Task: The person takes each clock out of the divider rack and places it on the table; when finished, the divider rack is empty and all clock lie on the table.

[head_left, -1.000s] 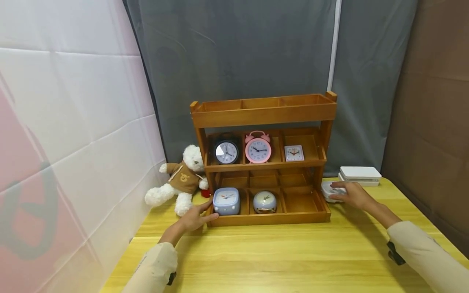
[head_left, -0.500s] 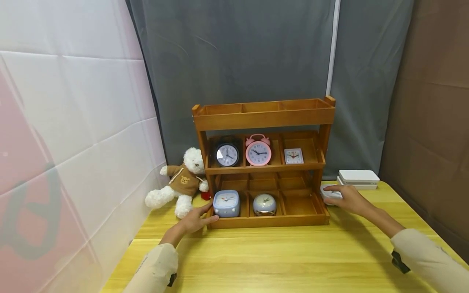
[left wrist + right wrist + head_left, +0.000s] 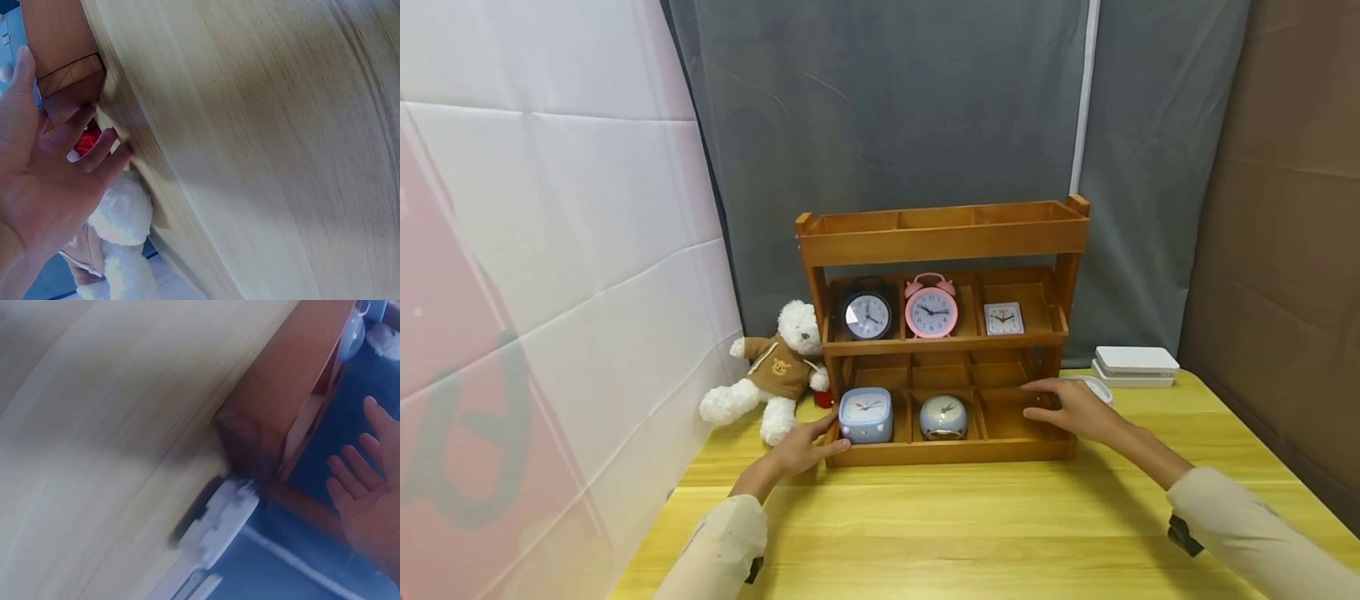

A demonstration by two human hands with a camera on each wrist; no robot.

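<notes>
My left hand (image 3: 796, 448) rests at the lower left corner of a brown wooden shelf rack (image 3: 947, 452). Its thumb lies on the front edge beside a blue square alarm clock (image 3: 866, 421), and its fairly straight fingers touch the side post. Nothing is held in my right hand (image 3: 1078, 408), which hovers with parted fingers before the bottom right compartment. A white-rimmed clock (image 3: 1093, 388) lies on the table against the rack's right side, partly hidden by that hand. The right wrist view shows the same white clock (image 3: 219, 522) near the rack's corner.
A round blue clock (image 3: 943, 417) sits bottom centre. Above stand a black clock (image 3: 868, 316), a pink twin-bell clock (image 3: 931, 312) and a small white square clock (image 3: 1003, 318). A teddy bear (image 3: 779, 371) leans at the left; white boxes (image 3: 1137, 367) lie at the right.
My right hand has let go of the white clock and moved left, in front of the bottom right compartment. The clock stays beside the rack. My left hand keeps its place.
</notes>
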